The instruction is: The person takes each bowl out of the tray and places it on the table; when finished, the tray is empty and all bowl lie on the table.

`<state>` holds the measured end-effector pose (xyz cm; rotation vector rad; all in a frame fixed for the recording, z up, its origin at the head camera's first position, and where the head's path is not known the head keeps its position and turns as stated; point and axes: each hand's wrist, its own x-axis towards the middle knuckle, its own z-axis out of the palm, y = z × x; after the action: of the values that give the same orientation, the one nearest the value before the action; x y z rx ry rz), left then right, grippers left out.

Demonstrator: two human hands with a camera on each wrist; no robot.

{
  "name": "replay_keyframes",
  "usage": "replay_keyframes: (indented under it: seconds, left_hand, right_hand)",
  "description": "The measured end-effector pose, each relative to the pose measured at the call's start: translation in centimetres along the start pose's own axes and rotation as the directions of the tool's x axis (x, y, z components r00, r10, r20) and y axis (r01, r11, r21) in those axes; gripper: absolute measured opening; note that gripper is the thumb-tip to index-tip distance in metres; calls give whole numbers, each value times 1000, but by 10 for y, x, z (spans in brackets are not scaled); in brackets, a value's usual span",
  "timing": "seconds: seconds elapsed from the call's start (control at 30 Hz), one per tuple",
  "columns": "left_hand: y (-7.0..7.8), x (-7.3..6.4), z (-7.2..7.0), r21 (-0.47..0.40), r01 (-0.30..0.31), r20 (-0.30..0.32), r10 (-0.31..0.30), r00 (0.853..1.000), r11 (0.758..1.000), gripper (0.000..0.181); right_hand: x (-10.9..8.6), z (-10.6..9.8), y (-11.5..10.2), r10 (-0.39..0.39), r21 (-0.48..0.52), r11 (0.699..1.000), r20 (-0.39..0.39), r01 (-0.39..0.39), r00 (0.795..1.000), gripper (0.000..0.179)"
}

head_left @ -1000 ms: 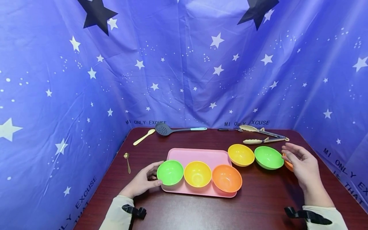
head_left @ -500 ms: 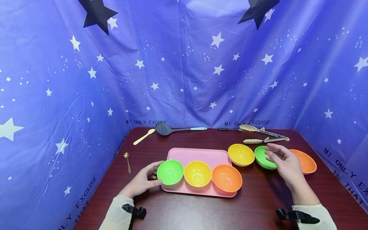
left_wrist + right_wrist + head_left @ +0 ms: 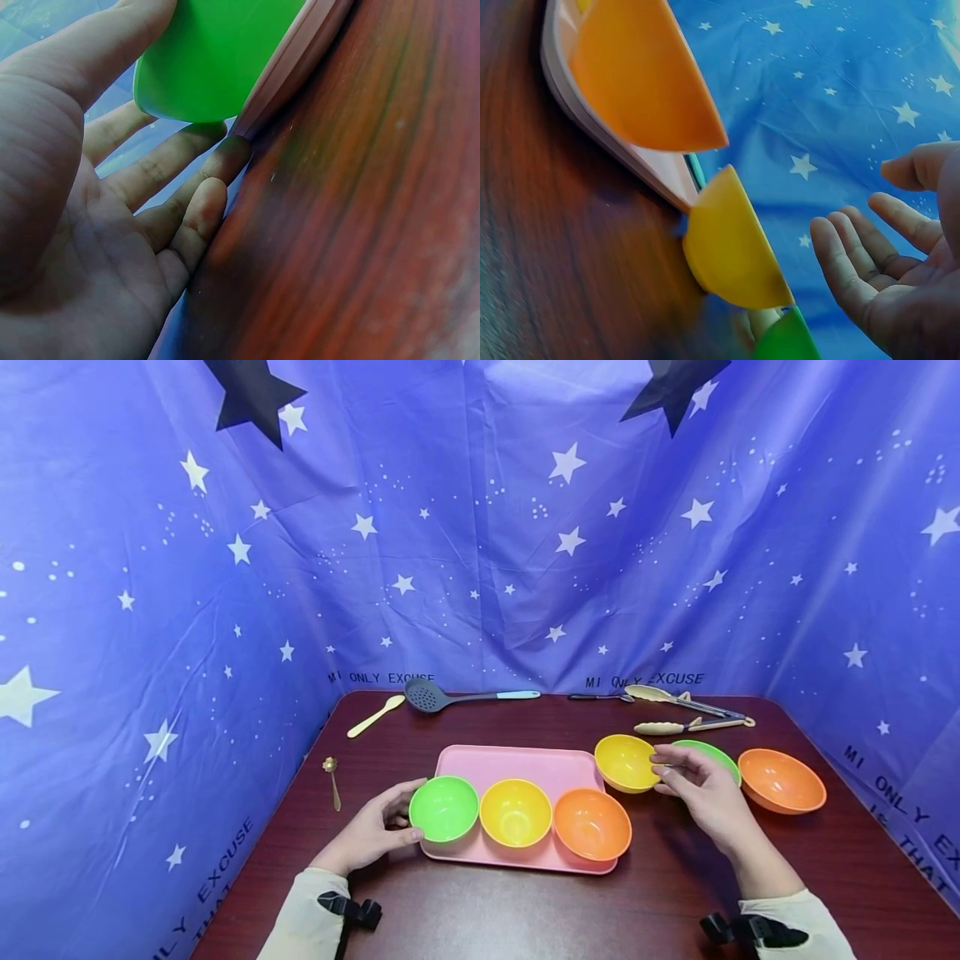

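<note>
A small green bowl (image 3: 444, 809), a yellow bowl (image 3: 516, 813) and an orange bowl (image 3: 592, 825) stand in a row along the front of a pink tray (image 3: 517, 762). My left hand (image 3: 372, 828) rests against the green bowl's left side, thumb in front and fingers behind, palm uncurled in the left wrist view. To the right of the tray stand larger bowls: yellow (image 3: 624, 763), green (image 3: 712, 757) and orange (image 3: 782, 782). My right hand (image 3: 705, 793) hovers over the larger green bowl with loosely bent, empty fingers, its fingertips overlapping the larger yellow bowl's rim.
Along the back lie a cream spoon (image 3: 375, 718), a grey slotted skimmer (image 3: 427, 697), a small dark utensil (image 3: 600, 697) and cream-tipped tongs (image 3: 693, 714). A small gold spoon (image 3: 333, 781) lies at the left. A blue starry curtain (image 3: 480, 527) encloses the dark-red table (image 3: 495, 918).
My right hand has moved left, from the larger orange bowl past the larger green one to the yellow bowl's edge. The left hand and all the bowls have stayed in place.
</note>
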<state>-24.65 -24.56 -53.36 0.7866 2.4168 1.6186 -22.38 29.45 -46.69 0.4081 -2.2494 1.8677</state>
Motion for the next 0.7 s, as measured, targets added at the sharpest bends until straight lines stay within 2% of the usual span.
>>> replay_keyframes:
  seconds: [0.23,0.5,0.7]
  left_hand:
    - [0,0,0,-1,9,0,-9,1000,1000,78]
    - [1,0,0,-2,9,0,-9,1000,1000,78]
    - [0,0,0,-3,0,3,0,1000,1000,77]
  right_hand:
    - [-2,16,3,58,-77,996,75,-52,995,41]
    - [-4,28,8,89,-72,994,141,-80,986,38]
    - [-5,33,10,141,-57,990,205,-132,969,39]
